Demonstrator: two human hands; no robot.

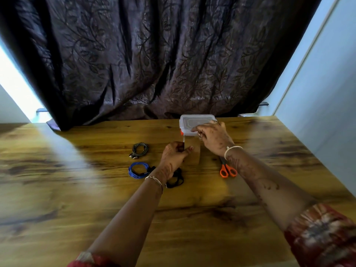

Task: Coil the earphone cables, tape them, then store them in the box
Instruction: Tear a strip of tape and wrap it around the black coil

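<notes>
A strip of brown tape (193, 151) is stretched between my hands above the table. My left hand (175, 157) grips the tape roll at its near end, and my right hand (212, 136) pinches the tape's far end. Three coiled earphone cables lie to the left: a grey coil (139, 149), a blue coil (137, 170) and a black coil (176, 179) partly hidden under my left wrist. A clear plastic box (192, 123) with its lid on and an orange clip stands just behind my right hand.
Orange-handled scissors (228, 170) lie on the wooden table (77, 199) under my right forearm. A dark patterned curtain (154, 54) hangs behind the table's far edge. A pale wall runs along the right side.
</notes>
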